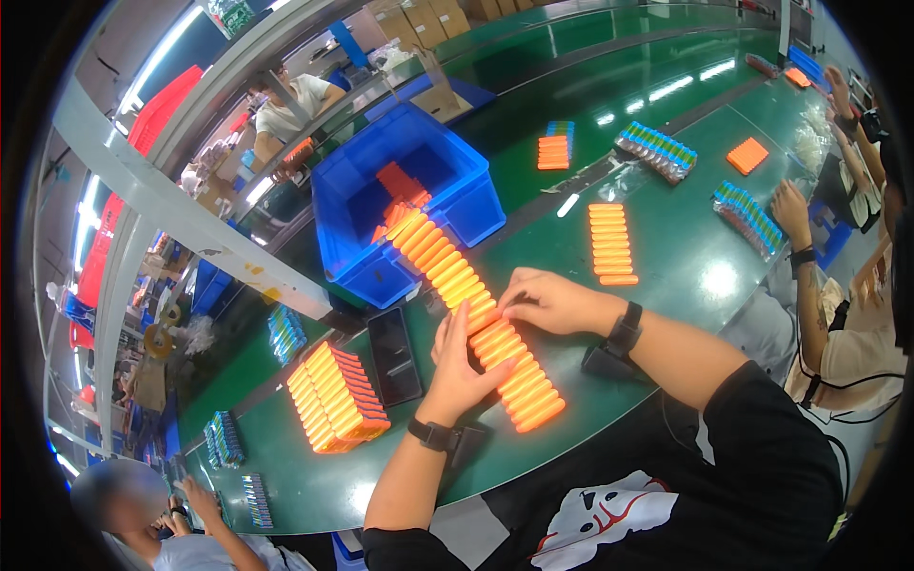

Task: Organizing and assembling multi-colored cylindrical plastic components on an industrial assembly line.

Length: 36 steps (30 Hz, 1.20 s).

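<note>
Left hand (461,376) holds the orange stick strip (524,383) between thumb and fingers, near the green table's (319,485) front edge; right hand (554,302) pinches its side. Better to press gently.

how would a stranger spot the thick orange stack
Find the big blue bin on the green table. Below it in the picture, left of the black phone, sits the orange stack. Unlike the orange row at the left hand, it's piled into a block.
</note>
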{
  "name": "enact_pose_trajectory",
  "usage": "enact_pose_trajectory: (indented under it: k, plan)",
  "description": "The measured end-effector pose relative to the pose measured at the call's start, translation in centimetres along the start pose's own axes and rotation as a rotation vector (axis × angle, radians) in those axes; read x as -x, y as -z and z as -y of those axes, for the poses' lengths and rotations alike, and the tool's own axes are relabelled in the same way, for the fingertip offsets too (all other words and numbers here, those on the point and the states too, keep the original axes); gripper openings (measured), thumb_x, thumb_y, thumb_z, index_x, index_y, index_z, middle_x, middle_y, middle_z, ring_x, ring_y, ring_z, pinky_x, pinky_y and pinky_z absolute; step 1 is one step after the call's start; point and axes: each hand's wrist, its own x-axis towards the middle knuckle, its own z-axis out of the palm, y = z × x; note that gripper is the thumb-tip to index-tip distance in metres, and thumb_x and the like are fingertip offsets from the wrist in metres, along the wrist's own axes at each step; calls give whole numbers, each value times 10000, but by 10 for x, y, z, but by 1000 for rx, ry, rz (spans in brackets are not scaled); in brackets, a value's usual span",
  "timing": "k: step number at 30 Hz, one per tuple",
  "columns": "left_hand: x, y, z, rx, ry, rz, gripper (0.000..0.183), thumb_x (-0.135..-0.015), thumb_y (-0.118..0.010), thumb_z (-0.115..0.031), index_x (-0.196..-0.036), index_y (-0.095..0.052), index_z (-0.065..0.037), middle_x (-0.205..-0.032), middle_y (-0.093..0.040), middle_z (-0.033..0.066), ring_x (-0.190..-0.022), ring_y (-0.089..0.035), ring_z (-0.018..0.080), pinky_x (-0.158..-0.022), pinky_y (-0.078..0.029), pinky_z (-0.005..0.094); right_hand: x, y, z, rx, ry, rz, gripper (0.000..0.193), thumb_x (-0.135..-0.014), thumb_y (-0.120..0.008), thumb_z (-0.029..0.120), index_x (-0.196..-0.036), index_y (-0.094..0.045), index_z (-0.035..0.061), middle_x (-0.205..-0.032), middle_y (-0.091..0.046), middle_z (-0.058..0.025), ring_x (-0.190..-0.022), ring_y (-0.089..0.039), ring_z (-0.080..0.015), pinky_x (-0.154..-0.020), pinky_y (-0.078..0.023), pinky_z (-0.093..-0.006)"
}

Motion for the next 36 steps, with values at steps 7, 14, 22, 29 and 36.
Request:
enact_pose_trajectory:
  k: [7,14,22,29,36]
  plan:
    - [11,5,-30,76,-240,40,882,-809,-678,-336,-1512,-279,17,-1469,-398,208,-1414,-300,348,-1173,-203,427,1,8,9,-691,-94,117,153,-977,-604,134,-1002,-646,-11,-975,-668,-75,-939,-669,-186,-821,-528,-313]
    - [-1,0,5,336,-148,-230,842,-826,-681,-245,-1505,-271,38,-1440,-410,209,-1378,-311,357,-1155,-218,451,15,25,28,-764,-330,774,197,-958,-617,174,-951,-698,-4,-896,-726,-70,-727,-700,-132,-638,-493,-242]
    - [-4,0,7,-50,53,10,728,-786,-770,-261,-1417,-476,-50,-1355,-507,207,-1363,-392,323,-1113,-309,398,14,17,31,-660,-464,1170,176,-936,-657,187,-953,-700,17,-897,-726,-78,-720,-691,-118,-603,-493,-234]
    - [-6,-5,15,154,56,-30,748,-765,-791,-256,-1410,-476,-47,-1344,-530,195,-1284,-478,321,-1079,-355,403,8,5,11,-678,-263,186,191,-950,-647,212,-974,-689,28,-901,-696,-60,-748,-651,-112,-614,-482,-250]
    - [-2,-5,16,164,-4,-78,826,-758,-801,-274,-1456,-417,-53,-1378,-506,201,-1355,-386,368,-1124,-294,443,-5,-16,24,59,13,34,142,-897,-674,184,-1011,-714,111,-841,-553,-93,-902,-547,-266,-808,-451,-365]
